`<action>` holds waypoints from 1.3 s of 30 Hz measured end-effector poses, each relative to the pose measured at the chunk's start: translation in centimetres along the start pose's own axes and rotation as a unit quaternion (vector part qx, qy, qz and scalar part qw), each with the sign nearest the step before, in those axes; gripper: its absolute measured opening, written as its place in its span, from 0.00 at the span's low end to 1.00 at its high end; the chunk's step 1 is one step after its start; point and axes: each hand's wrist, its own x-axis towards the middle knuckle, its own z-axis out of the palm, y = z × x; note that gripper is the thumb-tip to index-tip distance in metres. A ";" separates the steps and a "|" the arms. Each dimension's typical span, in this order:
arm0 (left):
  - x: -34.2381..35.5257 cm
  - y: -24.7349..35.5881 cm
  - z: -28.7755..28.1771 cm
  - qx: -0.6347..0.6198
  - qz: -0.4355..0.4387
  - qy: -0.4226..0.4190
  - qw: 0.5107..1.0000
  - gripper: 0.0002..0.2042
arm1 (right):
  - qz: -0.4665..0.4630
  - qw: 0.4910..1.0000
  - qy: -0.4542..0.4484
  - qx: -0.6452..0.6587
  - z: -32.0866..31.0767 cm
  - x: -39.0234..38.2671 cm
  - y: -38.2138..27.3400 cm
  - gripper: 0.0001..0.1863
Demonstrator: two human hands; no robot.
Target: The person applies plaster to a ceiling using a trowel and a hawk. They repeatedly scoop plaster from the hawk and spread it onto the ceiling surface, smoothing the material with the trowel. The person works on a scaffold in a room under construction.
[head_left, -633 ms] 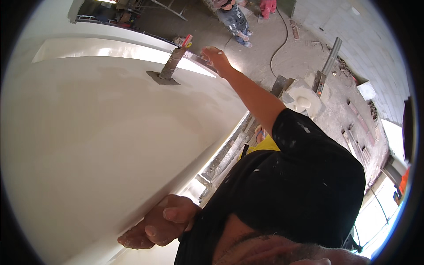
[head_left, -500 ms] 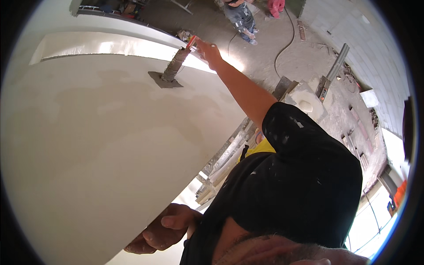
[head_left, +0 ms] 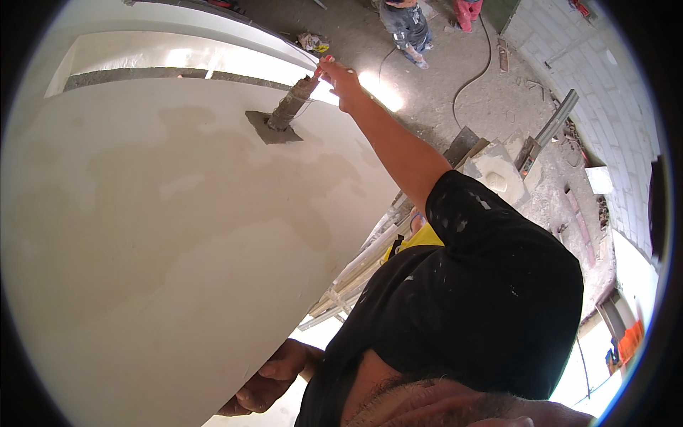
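My right arm stretches out along a white plastered surface. A rough grey-brown stub, shaped like a wrapped pipe, sticks out from a dark grey square patch there. At the stub's outer end, my right hand is closed on a small red object, too small and covered to name. A thin wire loop hangs beside the stub. Low in the view, my left hand has curled fingers, partly hidden by the edge of the white surface. Whatever it may hold does not show.
Two people stand on the dusty floor at the far side. A dark hose curves across it. Boards and a metal profile lie to the right, before a pale block wall. A long recess lines the far left.
The view has shifted slightly, so the stub and floor things sit a little further right. My left hand is more covered by the surface's edge. My right hand stays at the stub's end.
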 end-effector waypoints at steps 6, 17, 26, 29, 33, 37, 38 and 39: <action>4.8 1.1 -0.6 0.084 0.130 -0.024 0.988 0.09 | -0.030 0.994 -0.076 0.068 -0.8 1.5 -1.0 0.16; -7.2 -4.9 0.0 -0.103 -0.167 0.079 0.977 0.13 | -0.032 0.989 0.062 0.132 -7.6 4.3 -8.8 0.14; -5.0 -2.2 1.5 -0.163 -0.086 0.097 0.978 0.11 | -0.135 0.980 0.123 0.077 -18.1 -4.2 -10.9 0.18; -3.4 -2.0 2.1 -0.205 -0.051 0.130 0.969 0.11 | -0.076 0.970 0.168 -0.156 -24.4 -8.9 -8.1 0.25; -0.7 -2.2 2.9 -0.285 0.024 0.189 0.940 0.10 | -0.025 0.876 0.188 -0.443 -35.4 -17.2 -0.9 0.27; 2.6 -2.4 3.6 -0.408 0.105 0.264 0.868 0.10 | 0.076 0.703 0.209 -0.676 -45.5 -31.4 5.6 0.17; 3.4 -2.2 3.8 -0.430 0.124 0.286 0.847 0.10 | 0.076 0.714 0.246 -0.651 -46.9 -35.7 7.3 0.16; 4.0 -2.1 3.8 -0.451 0.142 0.307 0.826 0.10 | 0.103 0.739 0.262 -0.612 -47.9 -40.4 8.8 0.15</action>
